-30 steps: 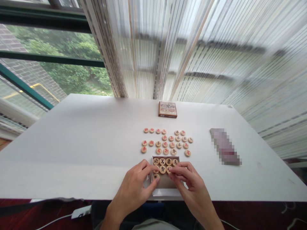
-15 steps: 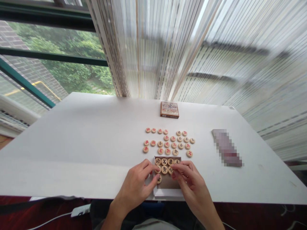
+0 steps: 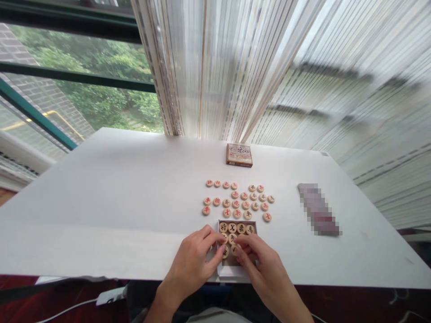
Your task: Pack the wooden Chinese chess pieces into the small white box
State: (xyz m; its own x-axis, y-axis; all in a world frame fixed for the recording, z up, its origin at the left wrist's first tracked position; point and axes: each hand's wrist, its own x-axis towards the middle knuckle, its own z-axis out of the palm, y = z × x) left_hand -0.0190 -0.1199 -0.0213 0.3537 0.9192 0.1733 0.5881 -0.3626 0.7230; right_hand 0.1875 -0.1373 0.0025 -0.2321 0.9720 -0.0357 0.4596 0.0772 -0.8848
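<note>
Part of the work is looking done: four black-marked pieces [image 3: 232,228] are filling the far row of the tray [image 3: 232,272], and more are lying in the rows nearer the person. The left hand [image 3: 194,253] is holding its thumb and finger spread apart, and their tips are touching pieces at the tray's left side. The right hand [image 3: 266,260] is pinching one piece [image 3: 235,249] inside the tray. I cannot tell if that piece is lying flat. Many loose chips [image 3: 226,213], red and black, are lying on the table [image 3: 117,202] past the tray, so a lot is seeming to be left. The tops are showing Chinese signs, like a red 相 and a black 卒. Farther back, a box [image 3: 239,155] is showing big Chinese writing; its small print is looking too blurry to read.
</note>
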